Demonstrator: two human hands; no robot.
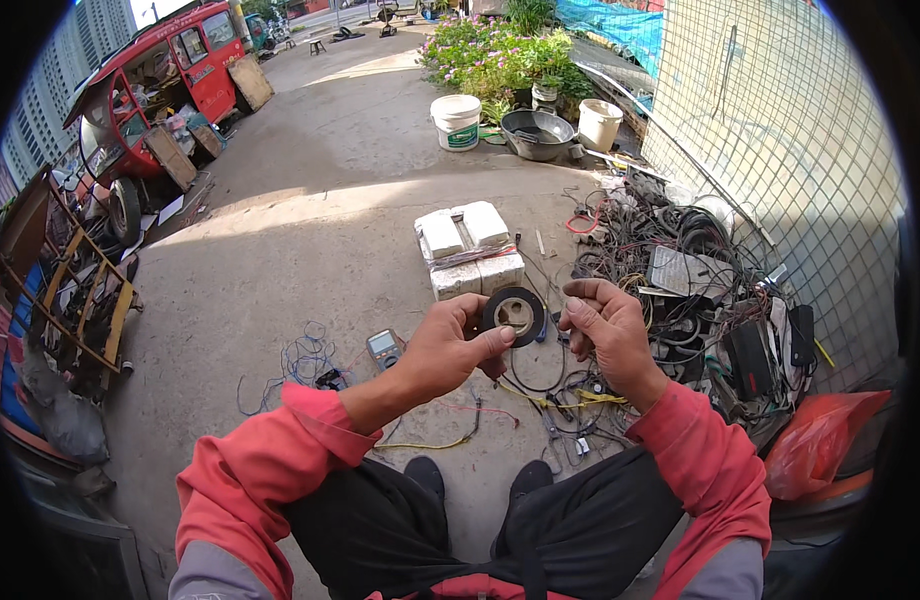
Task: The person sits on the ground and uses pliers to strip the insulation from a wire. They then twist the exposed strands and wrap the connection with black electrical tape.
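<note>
My left hand grips a roll of black electrical tape, thumb across its near side and fingers behind. The roll is held up on edge, its pale core facing me. A short gap to the right, my right hand is raised with thumb and forefinger pinched together. Whatever is in that pinch, if anything, is too small to make out. On the ground below the left wrist lies a grey multimeter. Beyond the hands stands a white foam box, banded round its middle.
A tangled heap of cables spreads along the mesh fence at right, beside a red plastic bag. Thin blue wires lie at left. Farther off are a white bucket, a black basin and a red vehicle.
</note>
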